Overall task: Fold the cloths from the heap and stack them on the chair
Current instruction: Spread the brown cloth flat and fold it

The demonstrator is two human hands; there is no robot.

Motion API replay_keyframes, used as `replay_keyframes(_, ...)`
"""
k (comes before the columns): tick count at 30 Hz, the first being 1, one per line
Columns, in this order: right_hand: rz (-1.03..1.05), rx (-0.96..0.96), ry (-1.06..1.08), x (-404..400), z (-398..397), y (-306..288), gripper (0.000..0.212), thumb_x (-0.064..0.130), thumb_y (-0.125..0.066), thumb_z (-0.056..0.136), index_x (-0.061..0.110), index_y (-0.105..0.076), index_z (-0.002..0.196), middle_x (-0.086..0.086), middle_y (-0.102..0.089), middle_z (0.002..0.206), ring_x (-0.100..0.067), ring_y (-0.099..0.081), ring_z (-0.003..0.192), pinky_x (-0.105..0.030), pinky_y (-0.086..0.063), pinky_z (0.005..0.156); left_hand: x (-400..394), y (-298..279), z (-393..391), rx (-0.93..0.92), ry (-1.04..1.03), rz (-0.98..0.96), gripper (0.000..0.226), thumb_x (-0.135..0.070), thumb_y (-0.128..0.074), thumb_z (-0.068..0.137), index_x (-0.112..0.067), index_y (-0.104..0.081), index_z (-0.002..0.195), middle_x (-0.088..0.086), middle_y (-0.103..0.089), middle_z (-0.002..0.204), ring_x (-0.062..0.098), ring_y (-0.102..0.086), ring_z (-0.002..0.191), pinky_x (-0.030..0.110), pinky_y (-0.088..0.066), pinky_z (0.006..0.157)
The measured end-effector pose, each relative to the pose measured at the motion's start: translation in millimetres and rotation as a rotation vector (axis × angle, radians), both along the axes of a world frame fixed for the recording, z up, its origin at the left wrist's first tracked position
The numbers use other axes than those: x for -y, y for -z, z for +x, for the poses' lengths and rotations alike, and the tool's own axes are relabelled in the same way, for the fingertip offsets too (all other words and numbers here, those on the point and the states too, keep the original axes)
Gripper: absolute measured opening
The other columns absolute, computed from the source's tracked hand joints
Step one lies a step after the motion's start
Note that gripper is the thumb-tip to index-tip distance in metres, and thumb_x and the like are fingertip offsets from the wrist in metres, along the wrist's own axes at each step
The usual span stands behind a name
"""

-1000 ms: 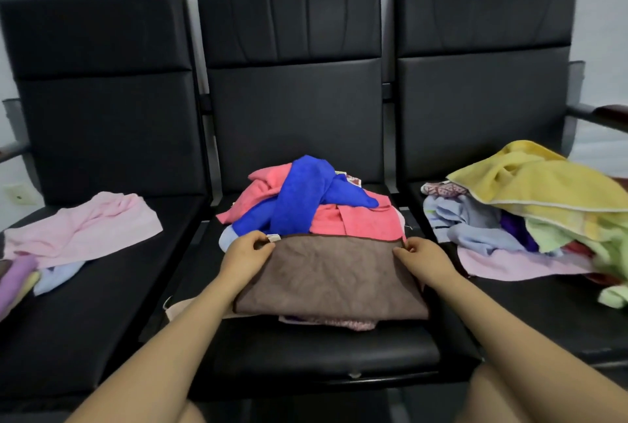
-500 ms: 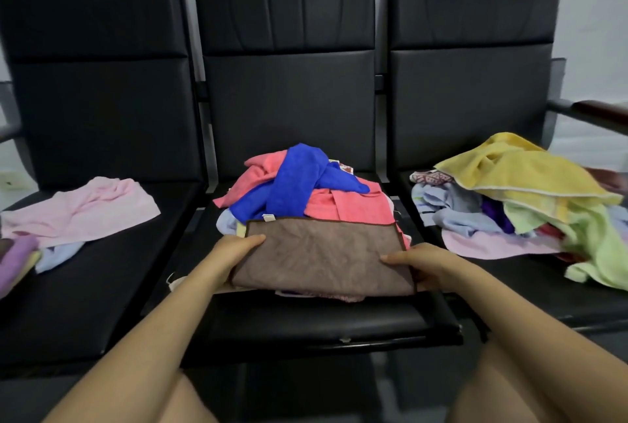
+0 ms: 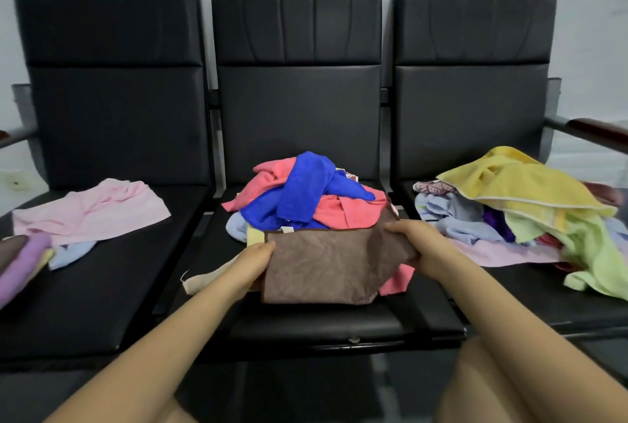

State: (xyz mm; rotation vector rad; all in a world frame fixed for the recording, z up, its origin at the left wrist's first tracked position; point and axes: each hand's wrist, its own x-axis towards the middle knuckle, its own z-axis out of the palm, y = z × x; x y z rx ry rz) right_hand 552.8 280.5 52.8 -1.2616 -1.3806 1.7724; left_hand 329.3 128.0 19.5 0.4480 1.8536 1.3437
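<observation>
Both hands hold a brown cloth (image 3: 326,266) at the near edge of the middle chair (image 3: 299,320): the left hand (image 3: 253,261) pinches its left side, the right hand (image 3: 416,246) has fingers curled round its right corner. Folding seems unfinished. Unfolded heaps remain behind it (image 3: 306,195) and on the right chair (image 3: 523,205); the left chair (image 3: 102,286) offers the most bare seat.

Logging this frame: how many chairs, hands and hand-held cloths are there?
Black padded chairs: 3
Bare hands, left hand and right hand: 2
Brown cloth with dark hem, gripped by both: 1
Total: 6
</observation>
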Motion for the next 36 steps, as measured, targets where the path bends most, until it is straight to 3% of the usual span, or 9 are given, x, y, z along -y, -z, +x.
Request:
replay_keyframes(3, 0.001, -0.124, -0.112, 20.1, -30.3, -2.9, 0.008, 0.007, -0.057, 0.089, 0.011, -0.062, 0.085, -0.008, -0.058, 0.078, -0.017, -0.055, 0.068, -0.027, -0.045, 0.060, 3.2, -7.4, -7.1, 0.198, -0.039, -0.008, 0.020, -0.027, -0.058, 0.094, -0.008, -0.064, 0.101, 0.012, -0.066, 0.095, 0.026, -0.065, 0.084, 0.034, -0.053, 0.070)
replay_keyframes(8, 0.109, -0.121, -0.291, 59.5, -84.4, 6.8, 0.026, 0.002, -0.050, 0.093, 0.018, -0.056, 0.073, 0.006, -0.046, 0.052, -0.005, -0.042, 0.045, -0.018, -0.033, 0.045, 8.7, -7.8, -20.2, 0.157, -0.047, -0.005, 0.029, -0.023, -0.037, 0.104, -0.005, -0.058, 0.096, 0.014, -0.066, 0.093, 0.025, -0.064, 0.082, 0.034, -0.051, 0.064)
replay_keyframes(12, 0.238, 0.063, -0.462, 81.3, -116.9, 26.5, 0.012, 0.005, -0.051, 0.095, 0.012, -0.060, 0.099, -0.003, -0.056, 0.064, -0.009, -0.051, 0.049, -0.015, -0.038, 0.045, 15.2, -1.7, -31.3, 0.136, -0.075, -0.020, 0.024, -0.023, -0.040, 0.102, -0.004, -0.056, 0.100, 0.012, -0.061, 0.089, 0.023, -0.061, 0.075, 0.031, -0.051, 0.061)
replay_keyframes(16, 0.317, 0.169, -0.518, 83.0, -125.0, 34.9, 0.029, 0.007, -0.052, 0.096, 0.004, -0.054, 0.125, -0.006, -0.060, 0.069, -0.010, -0.056, 0.055, -0.014, -0.042, 0.046, 17.3, 2.2, -34.5, 0.086, -0.056, -0.053, 0.015, -0.011, -0.047, 0.095, -0.006, -0.058, 0.085, 0.007, -0.054, 0.067, 0.017, -0.049, 0.053, 0.023, -0.045, 0.049)
replay_keyframes(24, 0.426, 0.118, -0.361, 56.3, -101.2, 31.3, 0.019, 0.007, -0.056, 0.094, 0.008, -0.062, 0.112, -0.007, -0.063, 0.074, -0.011, -0.055, 0.053, -0.020, -0.044, 0.048, 8.9, 2.5, -30.6, -0.016, 0.005, -0.120, 0.010, -0.013, -0.048, 0.095, -0.009, -0.054, 0.087, 0.006, -0.050, 0.067, 0.016, -0.047, 0.050, 0.020, -0.041, 0.044)
replay_keyframes(26, 0.513, 0.170, -0.230, 45.6, -90.7, 29.9, 0.014, 0.008, -0.057, 0.092, 0.014, -0.063, 0.103, -0.004, -0.062, 0.070, -0.013, -0.055, 0.053, -0.027, -0.045, 0.051, 4.7, 3.8, -28.6, -0.126, 0.030, -0.163, 0.020, -0.026, -0.048, 0.097, -0.011, -0.056, 0.087, 0.007, -0.057, 0.075, 0.018, -0.056, 0.057, 0.022, -0.047, 0.048)
replay_keyframes(29, 0.667, 0.377, -0.105, 31.1, -72.2, 30.7, 0.008, 0.017, -0.055, 0.091, 0.021, -0.057, 0.099, 0.001, -0.061, 0.075, -0.016, -0.058, 0.065, -0.030, -0.044, 0.060, 0.0, 6.9, -26.9, -0.278, 0.069, -0.260, 0.036, -0.045, -0.051, 0.095, -0.011, -0.060, 0.093, 0.006, -0.061, 0.083, 0.021, -0.063, 0.075, 0.029, -0.053, 0.071)
replay_keyframes(33, 0.530, 0.622, -0.316, 25.8, -69.2, 38.2, 0.015, 0.026, -0.056, 0.092, 0.014, -0.053, 0.082, -0.004, -0.059, 0.070, -0.019, -0.054, 0.060, -0.031, -0.044, 0.061, -2.4, 14.6, -22.6, -0.203, 0.117, -0.223, 0.055, -0.054, -0.057, 0.089, -0.011, -0.054, 0.124, 0.009, -0.062, 0.118, 0.022, -0.059, 0.099, 0.030, -0.050, 0.085)
replay_keyframes(36, 0.527, 0.489, -0.365, 35.3, -76.0, 36.3, 0.021, 0.027, -0.060, 0.092, 0.006, -0.059, 0.090, -0.006, -0.060, 0.075, -0.017, -0.053, 0.061, -0.028, -0.042, 0.055, -1.8, 18.1, -18.0, -0.161, 0.179, -0.155, 0.059, -0.048, -0.064, 0.087, -0.012, -0.054, 0.132, 0.005, -0.063, 0.123, 0.020, -0.062, 0.106, 0.031, -0.051, 0.091)
